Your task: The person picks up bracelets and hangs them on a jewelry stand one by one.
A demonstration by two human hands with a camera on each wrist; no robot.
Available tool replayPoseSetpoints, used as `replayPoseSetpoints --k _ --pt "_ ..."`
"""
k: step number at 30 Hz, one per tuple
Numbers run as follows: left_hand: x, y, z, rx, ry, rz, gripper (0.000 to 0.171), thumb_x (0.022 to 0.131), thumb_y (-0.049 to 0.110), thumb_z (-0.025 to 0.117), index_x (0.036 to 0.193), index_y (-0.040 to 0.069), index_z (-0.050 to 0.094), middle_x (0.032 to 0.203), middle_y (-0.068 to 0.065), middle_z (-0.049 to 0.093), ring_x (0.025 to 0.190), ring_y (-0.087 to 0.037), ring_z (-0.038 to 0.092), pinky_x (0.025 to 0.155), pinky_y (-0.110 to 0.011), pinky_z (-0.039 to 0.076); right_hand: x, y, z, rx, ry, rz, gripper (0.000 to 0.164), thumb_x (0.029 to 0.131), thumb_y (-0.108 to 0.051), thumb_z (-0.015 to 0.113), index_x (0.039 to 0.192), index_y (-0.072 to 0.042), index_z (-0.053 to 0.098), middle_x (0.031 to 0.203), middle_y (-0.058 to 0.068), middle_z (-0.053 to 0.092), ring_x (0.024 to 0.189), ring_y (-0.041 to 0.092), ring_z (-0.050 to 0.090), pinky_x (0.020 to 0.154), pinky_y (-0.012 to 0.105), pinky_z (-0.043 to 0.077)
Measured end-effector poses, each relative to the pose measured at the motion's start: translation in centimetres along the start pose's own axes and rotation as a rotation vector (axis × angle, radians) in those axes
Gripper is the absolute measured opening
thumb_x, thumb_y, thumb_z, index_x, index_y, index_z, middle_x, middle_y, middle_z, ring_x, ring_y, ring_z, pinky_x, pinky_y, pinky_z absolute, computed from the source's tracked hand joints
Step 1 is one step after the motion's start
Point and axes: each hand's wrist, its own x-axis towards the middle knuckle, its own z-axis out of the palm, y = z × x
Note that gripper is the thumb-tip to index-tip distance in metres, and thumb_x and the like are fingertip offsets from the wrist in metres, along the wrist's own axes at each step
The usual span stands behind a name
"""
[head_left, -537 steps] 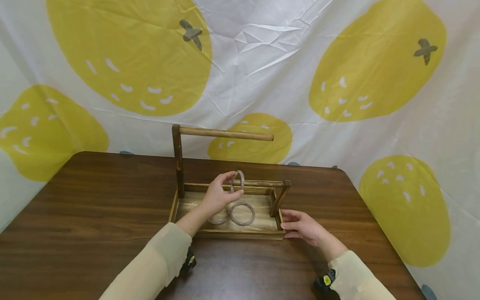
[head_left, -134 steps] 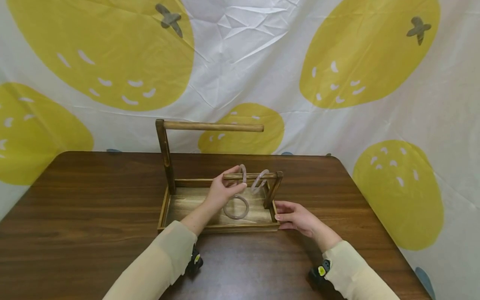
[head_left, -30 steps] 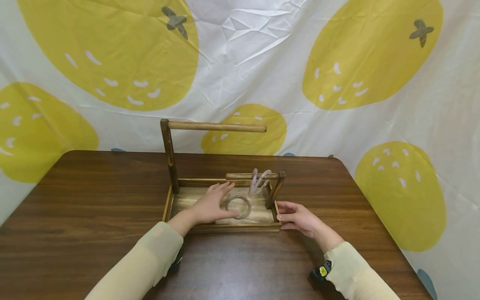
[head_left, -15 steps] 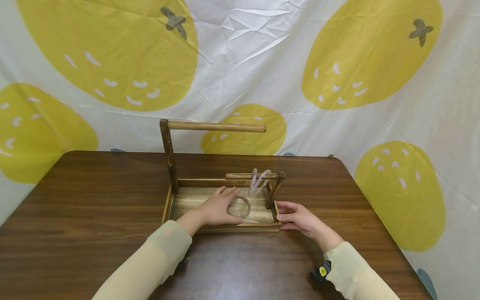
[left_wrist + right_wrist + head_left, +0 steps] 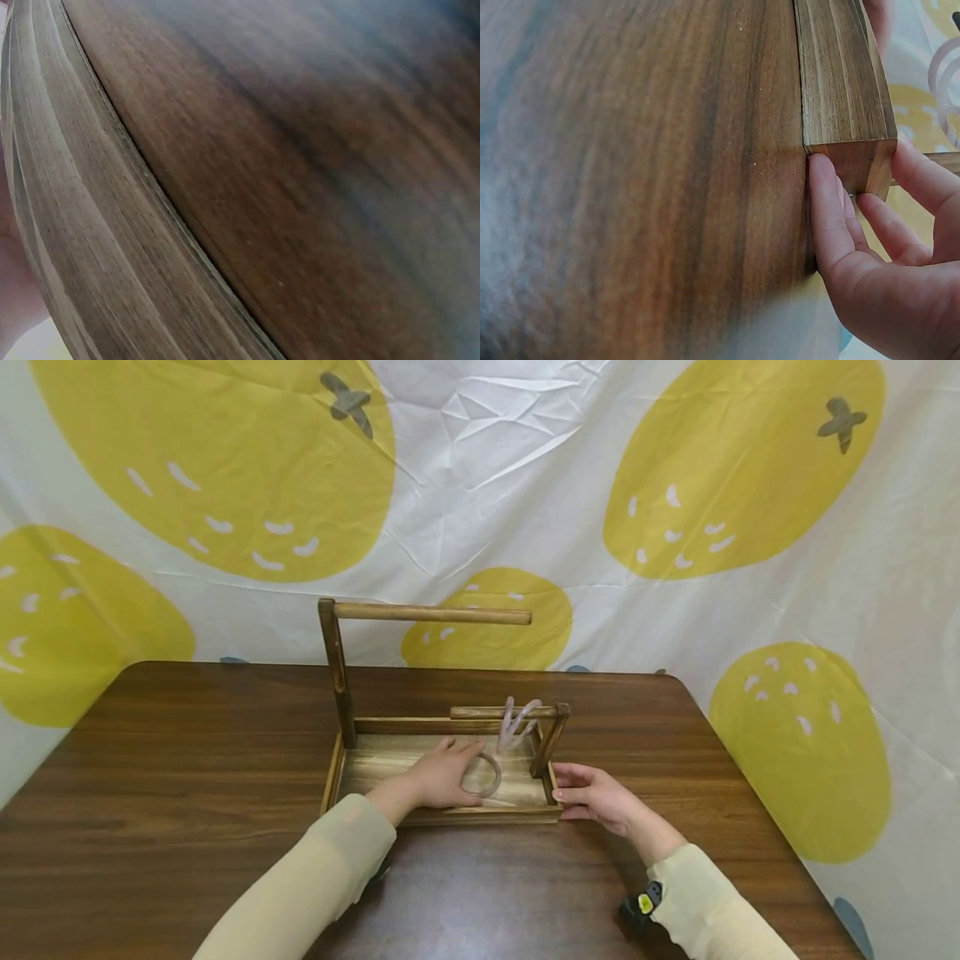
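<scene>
In the head view a wooden bangle stand has a shallow tray [image 5: 480, 816], a tall left post with a long bar [image 5: 435, 613] and a short right post with a lower bar [image 5: 476, 713]. My left hand [image 5: 441, 774] is inside the tray, gripping a pale translucent bangle [image 5: 495, 778] between thumb and fingers. Two similar bangles [image 5: 506, 727] hang on the lower bar near its post. My right hand [image 5: 603, 797] holds the tray's right end; the right wrist view shows its thumb and fingers [image 5: 825, 187] on the wooden corner [image 5: 847, 82]. The left wrist view misses the bangle.
The stand is on a dark brown wooden table [image 5: 187, 777]. Behind it hangs a white cloth [image 5: 510, 468] printed with yellow fruit. The long upper bar reaches over the tray, with its free end at the right.
Over the last second my left hand moves right and closes around the bangle in the tray. Earlier, it put two bangles on the lower bar. The right hand stays on the tray's end.
</scene>
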Motion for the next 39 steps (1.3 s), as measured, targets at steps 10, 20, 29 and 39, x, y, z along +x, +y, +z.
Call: replayPoseSetpoints --k 10,20,29,39 --pt "0.5 0.1 -0.2 0.084 -0.012 -0.008 0.074 0.082 0.037 0.07 0.143 0.01 0.038 0.146 -0.01 0.042 0.135 -0.039 0.031 0.112 -0.053 0.024 0.1 0.0 -0.1 -0.002 -0.005 -0.005 0.061 0.092 -0.002 0.052 0.143 0.011 0.02 0.131 0.03 0.04 0.092 0.009 0.057 0.079 0.031 0.054" --pt "0.7 0.1 -0.5 0.171 -0.003 0.011 0.076 0.076 0.037 0.072 0.138 0.002 0.043 0.136 -0.018 0.049 0.125 -0.036 0.044 0.106 -0.044 0.036 0.0 0.0 0.0 -0.009 0.001 0.006 0.063 0.093 -0.005 0.054 0.144 0.01 0.021 0.133 0.031 0.038 0.094 0.009 0.056 0.08 0.031 0.054" --pt "0.3 -0.5 -1.0 0.165 -0.01 -0.063 0.08 0.074 0.042 0.068 0.143 0.011 0.04 0.108 -0.017 0.051 0.088 -0.023 0.042 0.073 -0.034 0.046 0.1 0.1 0.0 -0.015 -0.002 0.002 0.062 0.093 -0.003 0.052 0.144 0.011 0.02 0.133 0.031 0.037 0.093 0.009 0.056 0.079 0.031 0.054" --pt "-0.1 -1.4 -1.3 0.116 0.03 -0.076 0.078 0.076 0.044 0.066 0.141 0.009 0.041 0.11 -0.017 0.049 0.092 -0.024 0.045 0.078 -0.037 0.046 0.1 0.0 0.0 -0.017 -0.001 0.006 0.063 0.093 -0.005 0.054 0.144 0.01 0.021 0.132 0.029 0.039 0.094 0.009 0.056 0.08 0.032 0.054"
